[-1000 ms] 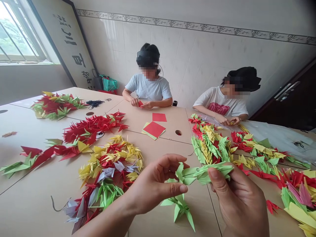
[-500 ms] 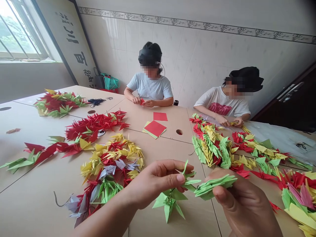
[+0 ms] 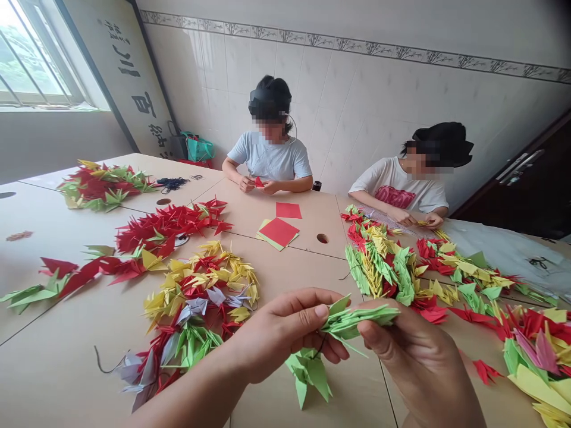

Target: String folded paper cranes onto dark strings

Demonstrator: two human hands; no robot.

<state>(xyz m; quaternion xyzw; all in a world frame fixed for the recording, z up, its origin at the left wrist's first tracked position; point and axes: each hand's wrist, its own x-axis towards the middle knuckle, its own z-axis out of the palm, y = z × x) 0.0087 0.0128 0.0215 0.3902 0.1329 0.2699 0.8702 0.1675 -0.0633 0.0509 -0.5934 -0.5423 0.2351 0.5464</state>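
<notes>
A stack of green folded paper cranes (image 3: 361,320) is pinched between the thumb and fingers of my right hand (image 3: 428,351). At its left end my left hand (image 3: 285,327) grips the green paper, thumb on top and fingers beneath. Below my left fingers hangs another green paper crane (image 3: 310,374) on a dark string, close above the tabletop. The two hands nearly meet over the stack. How the string runs through the stack is hidden by the fingers.
Strings of red, yellow and green cranes (image 3: 200,285) lie left of my hands, with more garlands (image 3: 383,255) on the right. Red paper squares (image 3: 279,232) rest mid-table. Two people (image 3: 270,148) sit opposite, working with paper pieces. A round hole (image 3: 322,238) pierces the table (image 3: 267,404).
My right hand has moved left with the green stack, up to my left fingers. The upper green crane is now pressed against the stack. The hanging crane has shifted slightly.
</notes>
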